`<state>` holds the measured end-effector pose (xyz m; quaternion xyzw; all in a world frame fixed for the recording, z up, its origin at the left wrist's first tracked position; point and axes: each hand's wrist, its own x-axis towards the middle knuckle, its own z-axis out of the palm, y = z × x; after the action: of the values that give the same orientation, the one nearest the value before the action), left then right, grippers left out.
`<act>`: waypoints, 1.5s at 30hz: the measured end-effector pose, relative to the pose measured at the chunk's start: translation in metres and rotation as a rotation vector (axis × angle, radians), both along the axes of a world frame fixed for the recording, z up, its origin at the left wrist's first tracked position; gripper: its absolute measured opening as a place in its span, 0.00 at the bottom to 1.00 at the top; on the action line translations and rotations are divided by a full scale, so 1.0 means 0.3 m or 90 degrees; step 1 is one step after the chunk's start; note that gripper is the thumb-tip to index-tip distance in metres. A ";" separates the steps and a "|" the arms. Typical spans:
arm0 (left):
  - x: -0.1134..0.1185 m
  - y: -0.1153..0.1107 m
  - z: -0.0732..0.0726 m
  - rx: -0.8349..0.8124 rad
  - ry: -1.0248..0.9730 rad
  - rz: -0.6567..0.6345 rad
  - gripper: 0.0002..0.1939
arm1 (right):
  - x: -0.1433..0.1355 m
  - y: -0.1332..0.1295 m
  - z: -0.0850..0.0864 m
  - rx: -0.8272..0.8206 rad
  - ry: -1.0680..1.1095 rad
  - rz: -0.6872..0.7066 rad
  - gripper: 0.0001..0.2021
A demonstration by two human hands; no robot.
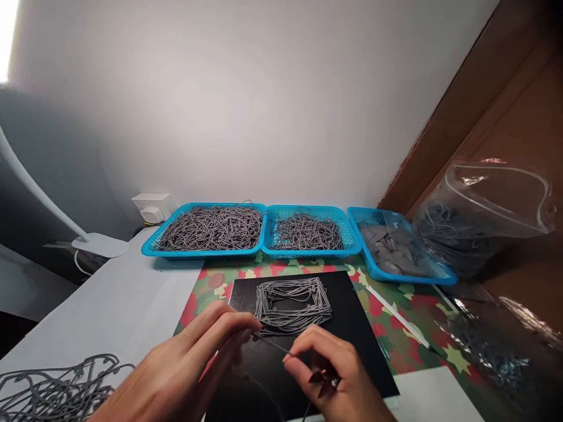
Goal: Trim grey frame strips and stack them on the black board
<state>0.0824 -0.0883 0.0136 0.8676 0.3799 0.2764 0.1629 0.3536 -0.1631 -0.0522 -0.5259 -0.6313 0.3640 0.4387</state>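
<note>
A thin grey cord [275,344] runs between my two hands, just above a black board [369,346]. My left hand [197,346] pinches its one end between thumb and fingertips. Closed on the other end is my right hand [332,366], with thumb and forefinger together. A small dark, pointed tool [323,384] also shows in the right palm; its kind is unclear. Behind the hands, a stack of grey cords [292,322] forms a rectangular frame on the board. More of the cord hangs blurred below my hands.
Blue baskets [202,254] along the wall hold grey cords and, at right, grey pieces in a plastic bag. A clear zip bag [475,234] stands far right. Loose cords [65,390] lie front left. A white stick [396,313] rests on the patterned cloth; a lamp base [100,245] stands left.
</note>
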 end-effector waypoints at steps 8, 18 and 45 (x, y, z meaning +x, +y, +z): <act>0.090 0.093 -0.104 -0.183 -0.124 0.071 0.18 | 0.210 0.046 0.061 -0.083 -0.043 -0.081 0.15; 0.169 0.186 -0.195 -0.218 -0.117 0.070 0.19 | 0.259 0.232 0.056 -0.044 -0.140 -0.048 0.13; 0.176 0.409 -0.252 -0.227 0.291 0.152 0.34 | 0.779 0.215 0.066 -0.041 -0.598 -0.404 0.10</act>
<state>0.1353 0.0343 -0.0621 0.8142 0.5485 0.0207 0.1894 0.5873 -0.0986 -0.0324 -0.8084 -0.5582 -0.0398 0.1827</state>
